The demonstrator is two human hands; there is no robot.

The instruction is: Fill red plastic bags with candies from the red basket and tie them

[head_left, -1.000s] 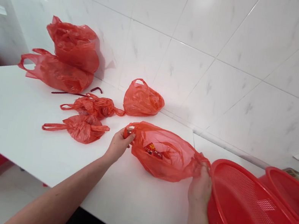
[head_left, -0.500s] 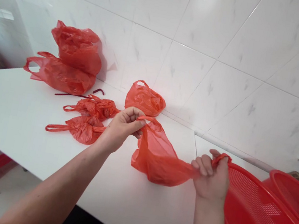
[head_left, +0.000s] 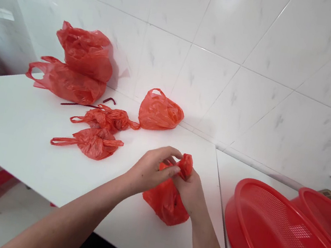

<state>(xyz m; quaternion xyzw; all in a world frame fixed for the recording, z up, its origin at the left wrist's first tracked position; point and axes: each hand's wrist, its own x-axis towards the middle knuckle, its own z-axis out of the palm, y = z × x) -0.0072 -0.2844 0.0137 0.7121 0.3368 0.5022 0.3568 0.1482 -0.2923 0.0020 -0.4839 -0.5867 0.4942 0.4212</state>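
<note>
Red, thin plastic bag (head_left: pixel 165 205) bunched between both hands, forearms angled inward from lower edge. Left hand (head_left: pixel 154 168), fingers bent, pinching bag's gathered neck; right hand (head_left: pixel 191 192) closed around same neck, just beside left. Bag's body below hands, over white flat tabletop (head_left: pixel 133 231). Farther right: red perforated plastic basket (head_left: pixel 234 221).

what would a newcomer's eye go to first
Likely the red bag, its bunched top held by the left hand and right hand, low in the middle. Next, the stacked red bags at the back left, by the tiled wall. Then the nearer red basket at right.
</note>
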